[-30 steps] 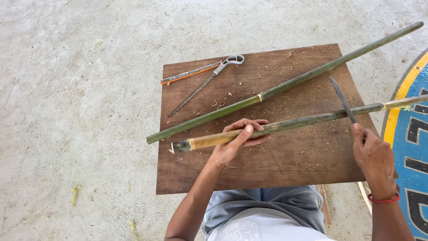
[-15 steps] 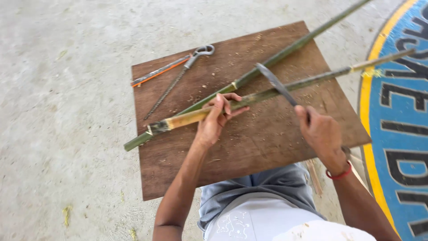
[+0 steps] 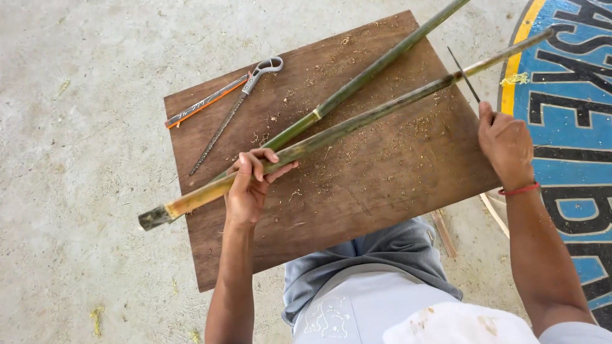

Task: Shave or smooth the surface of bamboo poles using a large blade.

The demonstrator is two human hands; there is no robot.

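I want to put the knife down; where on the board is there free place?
The wooden board is bare along its near edge, between the held bamboo pole and the person's lap. The far left corner is crowded by the file and orange-edged tool. The second pole crosses the middle.

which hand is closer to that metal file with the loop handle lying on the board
Left. The left hand grips the bamboo pole just below the file; the right hand holds a knife at the board's far edge.
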